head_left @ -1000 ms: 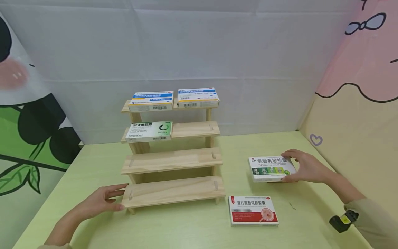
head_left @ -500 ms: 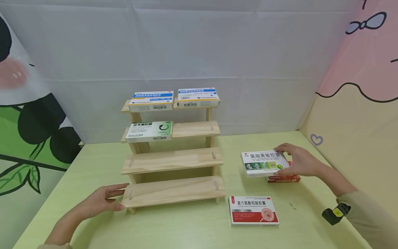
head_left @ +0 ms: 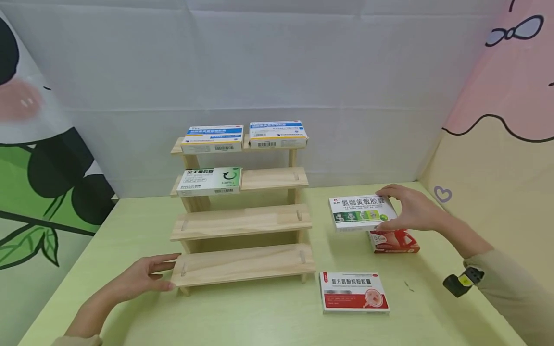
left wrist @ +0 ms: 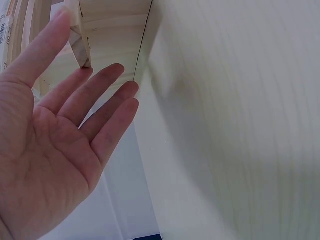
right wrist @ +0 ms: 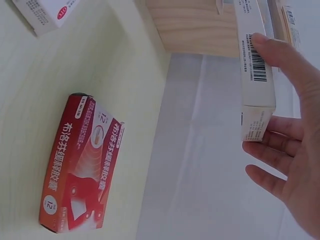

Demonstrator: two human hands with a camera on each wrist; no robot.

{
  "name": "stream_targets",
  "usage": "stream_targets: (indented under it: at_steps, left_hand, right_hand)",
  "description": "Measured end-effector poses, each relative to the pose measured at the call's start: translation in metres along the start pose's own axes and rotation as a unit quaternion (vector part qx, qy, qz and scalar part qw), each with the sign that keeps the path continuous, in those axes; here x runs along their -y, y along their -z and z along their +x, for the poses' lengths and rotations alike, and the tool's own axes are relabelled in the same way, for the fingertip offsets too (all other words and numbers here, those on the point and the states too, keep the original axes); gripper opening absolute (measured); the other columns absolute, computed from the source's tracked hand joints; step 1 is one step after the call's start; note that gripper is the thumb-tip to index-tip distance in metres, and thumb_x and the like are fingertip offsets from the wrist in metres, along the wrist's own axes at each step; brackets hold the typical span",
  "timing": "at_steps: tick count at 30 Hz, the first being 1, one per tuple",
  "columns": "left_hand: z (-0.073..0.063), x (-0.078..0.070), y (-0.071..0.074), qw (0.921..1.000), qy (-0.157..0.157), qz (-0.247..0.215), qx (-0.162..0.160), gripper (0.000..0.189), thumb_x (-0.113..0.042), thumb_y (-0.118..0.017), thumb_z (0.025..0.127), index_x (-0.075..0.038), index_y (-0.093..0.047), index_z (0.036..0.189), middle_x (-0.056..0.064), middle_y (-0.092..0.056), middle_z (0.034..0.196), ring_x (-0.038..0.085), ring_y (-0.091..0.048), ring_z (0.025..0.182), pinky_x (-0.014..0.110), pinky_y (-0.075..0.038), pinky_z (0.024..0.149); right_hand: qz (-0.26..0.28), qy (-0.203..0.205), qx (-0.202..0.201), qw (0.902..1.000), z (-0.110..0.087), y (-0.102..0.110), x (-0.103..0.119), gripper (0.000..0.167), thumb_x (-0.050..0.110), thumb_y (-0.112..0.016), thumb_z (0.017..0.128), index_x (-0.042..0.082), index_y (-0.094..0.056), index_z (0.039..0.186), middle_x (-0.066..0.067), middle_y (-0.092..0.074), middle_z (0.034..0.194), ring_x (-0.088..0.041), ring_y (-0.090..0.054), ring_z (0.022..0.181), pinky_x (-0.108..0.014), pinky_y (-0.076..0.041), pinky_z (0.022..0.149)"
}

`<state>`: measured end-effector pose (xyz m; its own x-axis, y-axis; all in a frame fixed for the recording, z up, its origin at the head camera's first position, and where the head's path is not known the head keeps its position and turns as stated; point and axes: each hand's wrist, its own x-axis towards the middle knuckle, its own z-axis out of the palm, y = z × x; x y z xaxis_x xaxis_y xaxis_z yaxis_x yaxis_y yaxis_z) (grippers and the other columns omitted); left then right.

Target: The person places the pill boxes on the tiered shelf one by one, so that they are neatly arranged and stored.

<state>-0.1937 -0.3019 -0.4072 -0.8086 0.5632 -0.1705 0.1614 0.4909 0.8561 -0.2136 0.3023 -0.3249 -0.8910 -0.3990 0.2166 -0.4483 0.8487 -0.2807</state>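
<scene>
My right hand point(head_left: 413, 209) pinches a white medicine box point(head_left: 362, 211) with a green picture band by its right end, thumb in front and fingers behind. The box hangs above the table, right of a four-step wooden display rack point(head_left: 242, 264). In the right wrist view my thumb lies on its barcode side point(right wrist: 257, 65). My left hand point(head_left: 134, 279) touches the left end of the rack's lowest board with nearly straight fingers; in the left wrist view thumb and index fingertip meet the board end point(left wrist: 80, 45). A red medicine box point(head_left: 394, 241) lies on the table below my right hand.
Two blue-and-white boxes point(head_left: 212, 139) sit on the top step, a green-and-white box point(head_left: 209, 181) on the left of the second step. The lower two steps are bare. A red-and-white box point(head_left: 355, 293) lies on the table point(head_left: 259, 317) at front right. A grey cloth point(head_left: 277, 62) hangs behind.
My right hand has lifted the white medicine box off the red box and carried it up and leftward, uncovering the red box. My left hand stays at the rack.
</scene>
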Motion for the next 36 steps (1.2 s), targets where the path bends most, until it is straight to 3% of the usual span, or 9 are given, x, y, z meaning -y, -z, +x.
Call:
stream_targets:
  at_steps: [14, 21, 26, 36]
  left_hand:
    - [-0.001, -0.001, 0.000, 0.9999, 0.006, 0.010, -0.008, 0.072, -0.016, -0.069, 0.079, 0.015, -0.032, 0.132, 0.039, -0.037, 0.128, -0.021, -0.042, 0.097, 0.039, -0.050, 0.080]
    - [-0.001, 0.001, 0.000, 0.9999, -0.009, 0.002, -0.005, 0.071, -0.014, -0.069, 0.079, 0.017, -0.031, 0.131, 0.041, -0.036, 0.127, -0.019, -0.043, 0.099, 0.028, -0.050, 0.078]
    - [0.000, 0.003, 0.001, 0.9999, -0.013, -0.001, -0.003, 0.071, -0.013, -0.069, 0.080, 0.018, -0.031, 0.131, 0.042, -0.036, 0.126, -0.018, -0.043, 0.099, 0.022, -0.049, 0.077]
    - [0.000, 0.001, 0.001, 0.9998, -0.018, 0.001, -0.002, 0.071, -0.013, -0.069, 0.079, 0.018, -0.031, 0.130, 0.041, -0.038, 0.125, -0.018, -0.044, 0.099, 0.021, -0.048, 0.077]
  right_hand:
    - [-0.007, 0.020, -0.019, 0.9996, 0.032, 0.017, 0.025, 0.078, 0.048, -0.079, 0.062, 0.002, -0.055, 0.120, -0.011, -0.055, 0.114, -0.021, -0.052, 0.087, -0.033, -0.045, 0.067]
    - [-0.012, 0.027, -0.028, 0.9992, 0.048, 0.018, 0.036, 0.077, 0.046, -0.079, 0.062, 0.001, -0.055, 0.120, -0.012, -0.053, 0.116, -0.025, -0.052, 0.091, -0.035, -0.044, 0.069]
    - [0.001, 0.010, -0.037, 0.9992, 0.063, 0.019, 0.048, 0.078, 0.044, -0.080, 0.062, 0.002, -0.054, 0.121, -0.013, -0.052, 0.119, -0.027, -0.051, 0.095, -0.036, -0.043, 0.069]
    - [0.019, 0.006, -0.049, 0.9986, 0.091, 0.014, 0.073, 0.076, 0.040, -0.083, 0.059, 0.003, -0.056, 0.120, -0.010, -0.054, 0.118, -0.026, -0.051, 0.099, -0.039, -0.043, 0.075]
